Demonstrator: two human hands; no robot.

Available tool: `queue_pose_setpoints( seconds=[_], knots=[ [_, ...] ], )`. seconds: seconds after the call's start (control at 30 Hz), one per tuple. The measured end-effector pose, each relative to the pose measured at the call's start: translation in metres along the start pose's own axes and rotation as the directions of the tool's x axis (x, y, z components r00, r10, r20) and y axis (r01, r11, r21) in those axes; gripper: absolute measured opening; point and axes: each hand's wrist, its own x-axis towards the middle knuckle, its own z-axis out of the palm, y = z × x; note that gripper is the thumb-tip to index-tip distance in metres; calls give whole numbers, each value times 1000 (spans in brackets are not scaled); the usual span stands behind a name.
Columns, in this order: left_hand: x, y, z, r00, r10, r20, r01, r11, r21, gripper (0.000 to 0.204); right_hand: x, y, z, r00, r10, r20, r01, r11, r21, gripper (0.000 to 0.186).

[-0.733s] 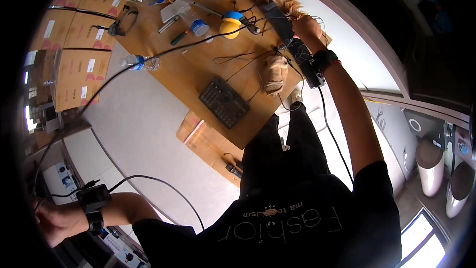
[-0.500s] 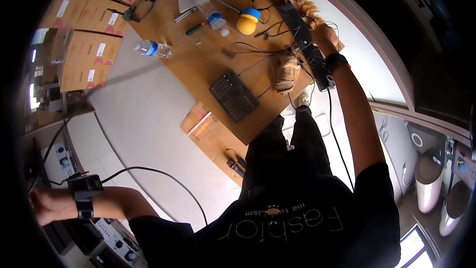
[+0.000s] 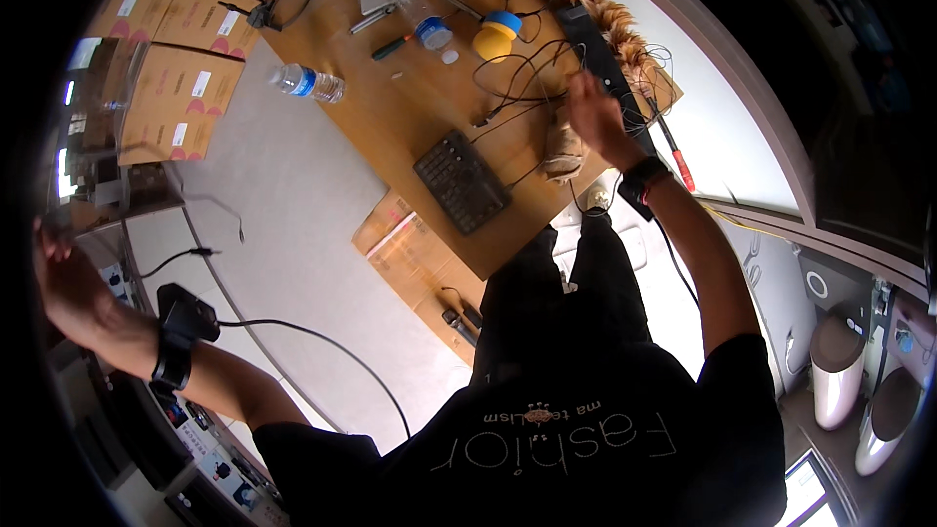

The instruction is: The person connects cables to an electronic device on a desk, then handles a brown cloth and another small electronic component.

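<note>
My right hand [image 3: 597, 122] is over the right side of the brown table, its fingers bent around a black cable [image 3: 532, 102]. A long black power strip [image 3: 610, 73] lies just beyond it, and a tan cloth bundle [image 3: 563, 151] rests beside the palm. My left hand [image 3: 73, 293] is raised at the far left, its fingers apart and slightly blurred, with nothing visible in them. A black boxy device [image 3: 185, 314] is strapped to the left wrist, with a cable running off it. Near that hand hangs a loose cable end with a black plug [image 3: 202, 252].
A black keypad [image 3: 459, 183] lies on the table. Farther back are a yellow-and-blue ball-shaped thing [image 3: 496, 36], a water bottle [image 3: 429, 29] and a green screwdriver [image 3: 390, 48]. Another bottle [image 3: 310, 85] stands off the table's left edge. Cardboard boxes [image 3: 176, 102] are stacked far left.
My right hand has moved left and nearer, from the power strip to above the cloth bundle, and the cables have shifted. My left hand has risen. A red-handled tool now shows at the right.
</note>
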Motion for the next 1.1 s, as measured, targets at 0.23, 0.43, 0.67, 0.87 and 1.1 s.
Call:
queue_pose_setpoints(
  seconds=[0.23, 0.43, 0.67, 0.87, 1.1],
  knots=[
    [-40, -58, 64, 992, -26, -124, 88, 848, 522, 22, -65, -18, 66, 960, 226, 166, -228, 974, -4, 65],
    [-54, -69, 102, 970, -185, -156, 237, 857, 458, 22, -25, -29, 58, 759, 587, 280, -533, 808, -250, 64],
    [-49, -74, 115, 901, -407, 152, 392, 912, 116, 25, -34, 6, 79, 598, 750, 284, -722, 658, -217, 54],
    [-68, -63, 153, 864, -436, 253, 447, 894, 16, 30, -43, 20, 13, 677, 549, 489, -645, 763, 36, 39],
    [-78, -64, 204, 867, -335, 368, 432, 875, -220, 32, -77, 58, -14, 829, 236, 508, -545, 135, 827, 43]
  ],
)
